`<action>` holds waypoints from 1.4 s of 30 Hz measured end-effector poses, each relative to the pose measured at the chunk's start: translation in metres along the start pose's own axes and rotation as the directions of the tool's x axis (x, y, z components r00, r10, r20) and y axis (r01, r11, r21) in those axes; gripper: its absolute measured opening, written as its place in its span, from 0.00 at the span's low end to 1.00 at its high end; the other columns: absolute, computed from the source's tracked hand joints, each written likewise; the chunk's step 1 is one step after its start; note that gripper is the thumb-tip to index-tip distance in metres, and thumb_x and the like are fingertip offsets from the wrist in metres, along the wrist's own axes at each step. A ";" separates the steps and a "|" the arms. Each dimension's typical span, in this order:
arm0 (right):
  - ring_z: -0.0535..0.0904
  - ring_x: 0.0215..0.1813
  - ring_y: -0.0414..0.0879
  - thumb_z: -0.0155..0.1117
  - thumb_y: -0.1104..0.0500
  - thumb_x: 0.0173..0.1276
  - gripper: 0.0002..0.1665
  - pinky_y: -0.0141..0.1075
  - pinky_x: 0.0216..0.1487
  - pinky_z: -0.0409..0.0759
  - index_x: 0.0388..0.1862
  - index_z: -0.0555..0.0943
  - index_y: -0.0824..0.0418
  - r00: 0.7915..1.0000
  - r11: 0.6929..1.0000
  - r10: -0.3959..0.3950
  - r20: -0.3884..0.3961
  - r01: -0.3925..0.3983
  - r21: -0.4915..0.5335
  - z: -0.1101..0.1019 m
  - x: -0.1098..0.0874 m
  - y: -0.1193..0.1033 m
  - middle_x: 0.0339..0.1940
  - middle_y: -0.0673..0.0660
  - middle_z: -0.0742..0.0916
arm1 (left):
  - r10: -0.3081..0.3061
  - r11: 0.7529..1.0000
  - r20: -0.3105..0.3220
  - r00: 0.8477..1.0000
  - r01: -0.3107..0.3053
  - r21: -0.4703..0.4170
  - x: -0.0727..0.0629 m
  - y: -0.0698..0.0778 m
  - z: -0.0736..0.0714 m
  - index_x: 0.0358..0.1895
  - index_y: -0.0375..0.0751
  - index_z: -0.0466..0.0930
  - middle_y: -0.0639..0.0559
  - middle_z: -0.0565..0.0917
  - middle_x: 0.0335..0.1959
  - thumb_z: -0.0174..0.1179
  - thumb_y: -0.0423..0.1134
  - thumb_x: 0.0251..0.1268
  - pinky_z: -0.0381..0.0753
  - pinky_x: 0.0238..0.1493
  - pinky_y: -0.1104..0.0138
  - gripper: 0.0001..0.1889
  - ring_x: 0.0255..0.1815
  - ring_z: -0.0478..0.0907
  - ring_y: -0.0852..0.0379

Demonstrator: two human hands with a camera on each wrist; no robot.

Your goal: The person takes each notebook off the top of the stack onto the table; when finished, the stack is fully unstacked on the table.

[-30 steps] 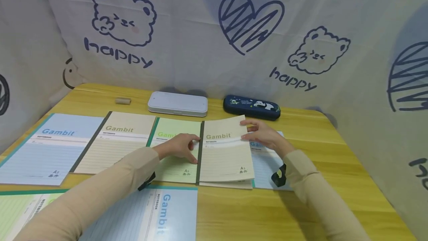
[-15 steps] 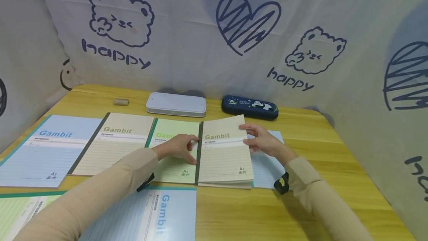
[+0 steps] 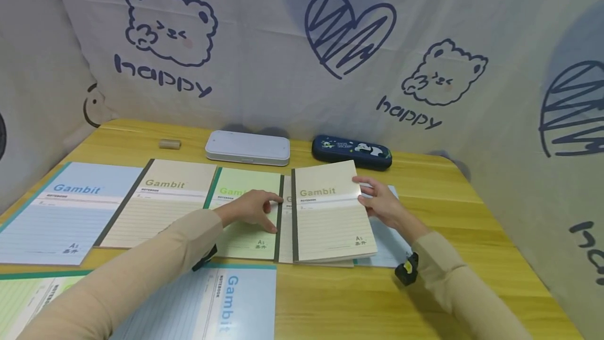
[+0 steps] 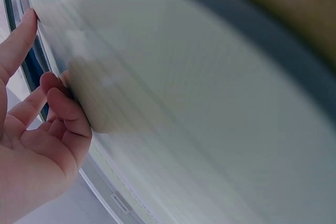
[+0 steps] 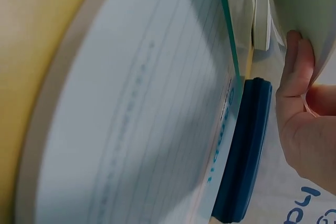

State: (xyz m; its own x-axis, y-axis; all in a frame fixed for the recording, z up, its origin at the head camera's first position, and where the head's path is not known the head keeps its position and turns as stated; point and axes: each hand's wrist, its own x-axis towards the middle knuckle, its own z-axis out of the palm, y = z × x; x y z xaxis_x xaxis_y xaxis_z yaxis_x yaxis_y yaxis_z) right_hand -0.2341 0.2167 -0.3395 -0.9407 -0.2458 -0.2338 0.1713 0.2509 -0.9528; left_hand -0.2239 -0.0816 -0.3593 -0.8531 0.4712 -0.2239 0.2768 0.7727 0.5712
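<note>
My right hand (image 3: 384, 203) pinches the right edge of a beige Gambit notebook (image 3: 332, 224), its fingers behind and thumb in front. The notebook is lifted and slightly tilted over another beige notebook (image 3: 286, 245), of which only the left strip and bottom edge show. My left hand (image 3: 252, 208) lies over a green notebook (image 3: 243, 248), thumb and forefinger spread and touching near the dark spine of the lower beige notebook. In the left wrist view the other fingers (image 4: 68, 114) bend loosely. A blue notebook (image 3: 389, 243) lies partly covered below my right hand.
To the left lie another beige notebook (image 3: 155, 198) and a blue notebook (image 3: 52, 224). Nearer are a sideways blue notebook (image 3: 245, 298) and a green one (image 3: 19, 303). A white case (image 3: 247, 147), a navy panda case (image 3: 351, 152) and a small brown cylinder (image 3: 170, 144) stand behind.
My right hand has moved right with the upper beige notebook, uncovering the left strip of the beige notebook beneath. My left hand stays at nearly the same place.
</note>
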 end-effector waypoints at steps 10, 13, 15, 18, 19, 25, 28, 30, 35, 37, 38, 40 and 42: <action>0.78 0.35 0.41 0.41 0.72 0.68 0.27 0.34 0.31 0.77 0.67 0.55 0.66 0.998 0.999 -0.035 -0.048 0.037 0.022 -0.021 -0.010 0.009 0.62 0.71 0.65 | -0.007 1.000 0.003 1.000 0.007 0.006 -0.001 0.001 0.000 0.60 0.40 0.67 0.51 0.71 0.30 0.71 0.41 0.40 0.65 0.34 0.66 0.38 0.31 0.66 0.56; 0.78 0.35 0.40 0.41 0.72 0.69 0.27 0.34 0.31 0.77 0.66 0.54 0.67 0.997 0.998 -0.059 -0.040 0.060 0.016 -0.029 -0.015 0.011 0.61 0.71 0.66 | -0.004 1.000 0.003 1.000 0.004 0.004 -0.001 0.000 0.001 0.60 0.39 0.67 0.51 0.72 0.30 0.71 0.41 0.40 0.65 0.33 0.66 0.38 0.31 0.66 0.55; 0.78 0.35 0.40 0.41 0.71 0.69 0.27 0.34 0.31 0.77 0.66 0.53 0.68 0.997 0.997 -0.071 -0.036 0.071 0.011 -0.035 -0.017 0.012 0.60 0.71 0.66 | -0.005 1.000 0.002 1.000 0.005 0.000 0.000 0.000 0.001 0.60 0.40 0.68 0.51 0.72 0.29 0.72 0.41 0.40 0.65 0.33 0.66 0.38 0.31 0.66 0.55; 0.78 0.35 0.40 0.41 0.71 0.69 0.27 0.33 0.31 0.77 0.67 0.52 0.68 0.997 0.998 -0.066 -0.042 0.066 0.003 -0.043 -0.020 0.014 0.60 0.71 0.66 | -0.007 1.000 -0.001 1.000 0.007 -0.003 0.000 0.000 0.001 0.60 0.40 0.68 0.51 0.71 0.29 0.72 0.41 0.39 0.65 0.33 0.66 0.38 0.31 0.66 0.55; 0.78 0.35 0.40 0.40 0.71 0.70 0.27 0.33 0.31 0.77 0.67 0.52 0.67 0.997 0.998 -0.060 -0.047 0.060 -0.002 -0.045 -0.022 0.014 0.61 0.71 0.66 | -0.010 1.000 -0.002 1.000 0.010 -0.006 0.000 0.001 0.001 0.60 0.40 0.68 0.51 0.71 0.29 0.72 0.41 0.39 0.65 0.33 0.66 0.38 0.31 0.66 0.55; 0.78 0.35 0.40 0.39 0.70 0.70 0.28 0.32 0.31 0.76 0.68 0.50 0.67 0.997 0.999 -0.049 -0.066 0.047 -0.026 -0.059 -0.030 0.016 0.62 0.72 0.64 | 0.000 1.000 -0.007 1.000 0.000 -0.006 -0.001 0.001 0.001 0.60 0.39 0.68 0.51 0.71 0.29 0.72 0.40 0.39 0.64 0.33 0.66 0.38 0.31 0.66 0.55; 0.78 0.35 0.39 0.39 0.71 0.70 0.28 0.32 0.32 0.77 0.67 0.49 0.69 0.995 0.997 -0.074 -0.074 0.073 -0.022 -0.067 -0.034 0.020 0.56 0.66 0.72 | 0.003 1.000 -0.008 1.000 -0.003 -0.006 -0.001 0.001 0.001 0.59 0.39 0.69 0.51 0.71 0.29 0.72 0.40 0.39 0.64 0.33 0.66 0.38 0.30 0.66 0.55; 0.78 0.35 0.39 0.38 0.72 0.69 0.27 0.32 0.31 0.77 0.66 0.49 0.70 0.992 0.996 -0.085 -0.088 0.084 -0.021 -0.074 -0.036 0.022 0.53 0.60 0.74 | 0.002 1.000 -0.008 1.000 -0.002 -0.006 -0.001 0.001 0.001 0.60 0.40 0.69 0.51 0.72 0.29 0.72 0.41 0.39 0.64 0.33 0.66 0.38 0.30 0.66 0.55; 0.77 0.35 0.38 0.39 0.71 0.70 0.27 0.32 0.32 0.76 0.66 0.50 0.70 0.987 0.994 -0.085 -0.139 0.076 -0.075 -0.087 -0.039 0.027 0.58 0.69 0.69 | -0.003 1.000 -0.010 1.000 0.003 -0.006 -0.001 0.002 0.001 0.60 0.40 0.69 0.51 0.71 0.29 0.72 0.41 0.39 0.64 0.33 0.66 0.38 0.31 0.66 0.55; 0.77 0.35 0.38 0.39 0.71 0.70 0.27 0.32 0.32 0.76 0.66 0.50 0.70 0.984 0.993 -0.085 -0.159 0.070 -0.097 -0.091 -0.041 0.028 0.59 0.70 0.68 | -0.003 1.000 -0.010 1.000 0.002 -0.007 -0.001 0.002 0.001 0.60 0.40 0.69 0.50 0.71 0.29 0.72 0.40 0.39 0.64 0.33 0.66 0.38 0.31 0.66 0.55; 0.77 0.34 0.38 0.39 0.71 0.70 0.27 0.32 0.32 0.76 0.66 0.50 0.69 0.982 0.993 -0.083 -0.169 0.068 -0.096 -0.094 -0.041 0.028 0.57 0.68 0.70 | -0.001 1.000 -0.011 1.000 0.001 -0.007 -0.001 0.002 0.001 0.60 0.40 0.69 0.50 0.71 0.29 0.72 0.41 0.39 0.64 0.33 0.66 0.38 0.31 0.66 0.55; 0.77 0.33 0.38 0.39 0.71 0.69 0.26 0.32 0.31 0.76 0.65 0.52 0.69 0.979 0.993 -0.090 -0.181 0.075 -0.087 -0.100 -0.044 0.028 0.51 0.59 0.76 | 0.005 1.000 -0.012 1.000 -0.005 -0.009 -0.001 0.001 0.001 0.59 0.39 0.69 0.50 0.71 0.29 0.72 0.40 0.39 0.64 0.33 0.66 0.38 0.30 0.66 0.55; 0.77 0.33 0.38 0.39 0.72 0.69 0.24 0.31 0.29 0.75 0.64 0.55 0.68 0.977 0.993 -0.106 -0.185 0.096 -0.063 -0.106 -0.046 0.028 0.44 0.48 0.79 | 0.012 1.000 -0.014 1.000 -0.012 -0.008 -0.001 0.001 0.001 0.59 0.39 0.69 0.51 0.71 0.28 0.72 0.41 0.39 0.64 0.32 0.66 0.38 0.30 0.66 0.55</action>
State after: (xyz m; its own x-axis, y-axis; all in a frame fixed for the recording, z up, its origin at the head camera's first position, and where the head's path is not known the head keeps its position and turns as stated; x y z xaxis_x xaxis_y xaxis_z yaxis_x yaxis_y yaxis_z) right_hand -0.2169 0.3343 -0.3349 -0.9914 -0.0937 -0.0915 0.0614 0.2848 -0.9566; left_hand -0.2223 -0.0810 -0.3594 -0.8558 0.4744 -0.2061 0.2836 0.7636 0.5800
